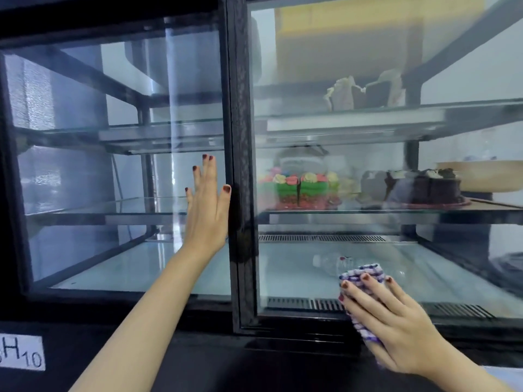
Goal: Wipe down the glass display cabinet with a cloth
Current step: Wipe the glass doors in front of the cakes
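Lower left of the frame: a white label [21,353] marked "H10" sits on the black base. Centre left: the left hand [208,210] lies flat on the left pane of the cabinet [240,108], fingers straight, holding nothing, thumb at the black centre post. Right of the post, on the middle shelf: 1 multicoloured cake [300,190] and 1 chocolate cake [424,186]. A plastic bottle [331,261] lies on the cabinet floor. Lower right: the right hand [387,321], fingers spread, presses the checked cloth [363,274] flat against the right pane, near its bottom edge.
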A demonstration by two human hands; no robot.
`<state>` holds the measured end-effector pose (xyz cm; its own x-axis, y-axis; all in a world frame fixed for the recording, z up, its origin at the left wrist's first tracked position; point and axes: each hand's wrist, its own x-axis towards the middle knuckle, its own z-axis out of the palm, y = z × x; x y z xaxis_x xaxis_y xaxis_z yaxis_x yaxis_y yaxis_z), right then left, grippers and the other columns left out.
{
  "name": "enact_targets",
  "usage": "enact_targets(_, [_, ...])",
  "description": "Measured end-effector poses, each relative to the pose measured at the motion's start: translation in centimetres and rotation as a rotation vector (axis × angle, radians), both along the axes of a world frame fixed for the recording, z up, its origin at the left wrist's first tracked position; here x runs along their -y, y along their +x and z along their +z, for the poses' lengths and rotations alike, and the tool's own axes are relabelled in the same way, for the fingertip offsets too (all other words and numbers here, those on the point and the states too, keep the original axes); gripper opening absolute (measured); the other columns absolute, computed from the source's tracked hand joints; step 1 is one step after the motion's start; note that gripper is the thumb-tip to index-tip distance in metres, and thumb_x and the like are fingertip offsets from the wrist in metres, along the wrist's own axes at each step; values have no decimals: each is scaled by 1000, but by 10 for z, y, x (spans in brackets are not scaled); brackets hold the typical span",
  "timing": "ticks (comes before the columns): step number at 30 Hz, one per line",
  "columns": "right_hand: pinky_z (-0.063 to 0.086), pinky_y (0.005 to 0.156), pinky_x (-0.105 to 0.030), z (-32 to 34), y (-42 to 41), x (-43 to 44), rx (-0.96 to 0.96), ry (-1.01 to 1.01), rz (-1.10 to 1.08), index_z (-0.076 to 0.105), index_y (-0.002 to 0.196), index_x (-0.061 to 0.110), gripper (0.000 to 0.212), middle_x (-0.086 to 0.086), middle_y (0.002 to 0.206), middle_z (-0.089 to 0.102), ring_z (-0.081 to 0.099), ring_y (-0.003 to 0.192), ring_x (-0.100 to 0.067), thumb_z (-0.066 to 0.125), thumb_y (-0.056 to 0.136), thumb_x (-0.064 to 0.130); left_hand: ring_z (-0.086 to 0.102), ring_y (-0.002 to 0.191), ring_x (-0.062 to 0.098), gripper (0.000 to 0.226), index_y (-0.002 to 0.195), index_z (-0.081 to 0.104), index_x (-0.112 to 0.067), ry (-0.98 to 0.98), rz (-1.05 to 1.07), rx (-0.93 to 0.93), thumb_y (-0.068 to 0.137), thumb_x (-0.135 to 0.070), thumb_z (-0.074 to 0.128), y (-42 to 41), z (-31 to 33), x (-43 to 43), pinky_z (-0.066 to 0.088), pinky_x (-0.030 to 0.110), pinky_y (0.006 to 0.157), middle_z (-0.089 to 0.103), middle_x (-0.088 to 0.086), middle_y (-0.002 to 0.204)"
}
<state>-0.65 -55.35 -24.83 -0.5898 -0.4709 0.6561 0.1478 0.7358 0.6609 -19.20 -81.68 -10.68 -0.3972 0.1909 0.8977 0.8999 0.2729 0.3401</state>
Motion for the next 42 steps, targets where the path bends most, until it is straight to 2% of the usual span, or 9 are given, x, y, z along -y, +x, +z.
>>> enact_targets(4, [18, 113, -50, 40, 0, -11, -201, -131, 49, 43, 137, 14, 53, -6, 151, 32, 19, 143, -31, 29, 91, 36, -13, 140, -1, 55, 147, -6, -30, 27, 15, -83, 99, -38, 21, 12, 27, -27, -11, 33, 114, -15, -22, 149])
enact_targets(9, [20, 114, -49, 217, -1, -22, -643, -574, 89, 51, 132, 4, 57, -17, 144, 41, 27, 136, -41, 38, 83, 30, -9, 145, 14, 54, 151, 4, -17, 151, 125, -94, 102, -24, 27, 13, 36, -48, -1, 44, 118, -11, -13, 154])
enact_targets(15, [4, 117, -43, 386, -43, 37, -741, -654, 37, 34, 145, 14, 57, -7, 155, 23, 12, 143, -31, 37, 91, 34, -8, 145, 11, 55, 146, 0, -25, 235, 160, -105, 95, -32, 19, 8, 28, -53, 2, 43, 118, -1, -12, 156])
enact_targets(22, [20, 115, -49, 235, -69, 72, -289, -103, 110, 47, 137, 10, 59, -11, 150, 36, 23, 142, -34, 40, 86, 38, -13, 142, 7, 55, 145, -3, -26, 210, 196, -98, 94, -35, 17, 11, 28, -52, -4, 38, 118, -5, -14, 154])
enact_targets(26, [21, 114, -46, 208, -11, -12, -477, -357, 109, 54, 131, 6, 60, -16, 143, 45, 29, 137, -33, 41, 80, 34, -11, 143, 10, 56, 145, -4, -24, 205, 214, -96, 95, -34, 17, 11, 28, -54, -5, 37, 117, -6, -13, 154])
enact_targets(29, [19, 114, -49, 277, 15, -49, -746, -695, 48, 49, 132, 3, 60, -17, 145, 40, 26, 136, -40, 35, 82, 34, -11, 143, 11, 55, 145, -3, -23, 209, 229, -100, 95, -34, 17, 11, 27, -55, -4, 38, 116, -5, -12, 155])
enact_targets(32, [14, 116, -46, 361, 6, -37, -835, -769, 32, 41, 139, 6, 60, -12, 151, 31, 19, 140, -35, 35, 86, 34, -10, 144, 12, 55, 145, -1, -23, 217, 233, -105, 95, -35, 17, 9, 27, -54, -3, 38, 116, -3, -11, 155])
enact_targets(37, [5, 118, -42, 399, -52, 45, -619, -449, 49, 34, 144, 13, 58, -8, 154, 25, 13, 143, -30, 40, 90, 35, -12, 143, 10, 56, 145, -1, -23, 220, 230, -101, 94, -37, 16, 12, 28, -55, -5, 37, 117, -3, -11, 155])
enact_targets(42, [22, 115, -48, 286, -72, 80, -290, -54, 150, 50, 135, 9, 57, -11, 146, 42, 29, 139, -33, 42, 86, 36, -14, 142, 9, 57, 144, -3, -23, 201, 234, -80, 93, -37, 16, 15, 29, -53, -6, 37, 117, -5, -12, 154])
